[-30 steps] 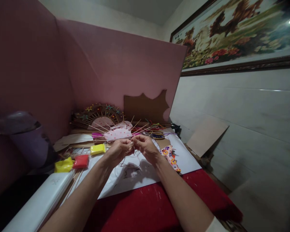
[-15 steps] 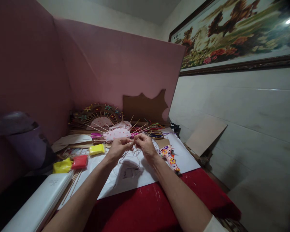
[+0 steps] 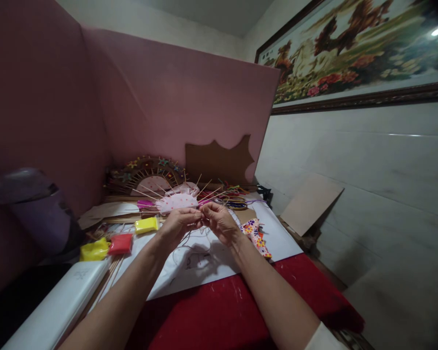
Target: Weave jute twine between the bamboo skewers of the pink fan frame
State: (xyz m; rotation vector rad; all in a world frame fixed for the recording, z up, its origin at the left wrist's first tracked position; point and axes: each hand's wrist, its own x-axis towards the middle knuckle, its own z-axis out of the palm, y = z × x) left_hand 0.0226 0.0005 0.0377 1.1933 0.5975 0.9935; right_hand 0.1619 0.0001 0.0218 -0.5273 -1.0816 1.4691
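Observation:
My left hand and my right hand meet fingertip to fingertip over the white paper. Both pinch a thin string, whose loose loops hang and lie below them; the gripped bit itself is mostly hidden by the fingers. Just behind the hands sits a dotted pink half-round piece with thin sticks fanning out of it. To the right of my right wrist lies a stuffed flower-print cloth piece.
Yellow and red packets lie left, near a white box and a purple bin. A decorated stick fan and jagged cardboard stand at the back. Red cloth covers the front edge.
The fingertips of both hands have drawn slightly closer together and shifted a little. The string loops beneath have moved slightly. Nothing else has visibly moved.

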